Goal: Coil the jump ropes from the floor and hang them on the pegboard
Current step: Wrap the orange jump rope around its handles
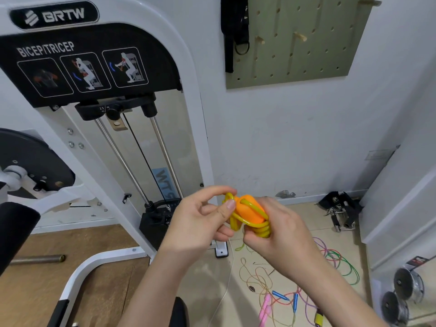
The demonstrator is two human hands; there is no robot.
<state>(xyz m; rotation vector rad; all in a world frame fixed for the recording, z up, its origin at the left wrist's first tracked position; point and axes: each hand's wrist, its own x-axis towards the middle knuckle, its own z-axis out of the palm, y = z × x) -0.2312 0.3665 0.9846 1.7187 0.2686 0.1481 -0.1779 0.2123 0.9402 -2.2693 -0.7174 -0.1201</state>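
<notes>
- While the left of the scene was filled by a white bicep/tricep machine (99, 67), no part in the job was played by it; the work was confined to the corner beside it.
- The green pegboard (295, 55) was seen mounted on the wall above, with a black strap (232, 31) hung at its left edge and no jump rope on it; the hanging was judged not yet begun.
- A tangle of ropes (283, 286) was seen spread on the tiled floor below the hands, green, purple and yellowish cords crossed over one another, with pink handles (265, 305) and blue handles (280, 295) among them; several ropes were judged to be waiting uncoiled.
- The right hand (280, 230) was curled round the lower part of a bundle held in mid-air, well below the board.
- The left hand (198, 223) was closed in a pinch, a loop of cord at the bundle's top being held between thumb and forefinger.
- The yellow jump rope (264, 228) was shown wound in several turns round its orange handles (247, 210); its coiling was judged nearly complete, with the last loop to be secured.
- Wooden pegs (300, 37) were seen jutting bare from the board, one to be chosen for this first bundle.
</notes>
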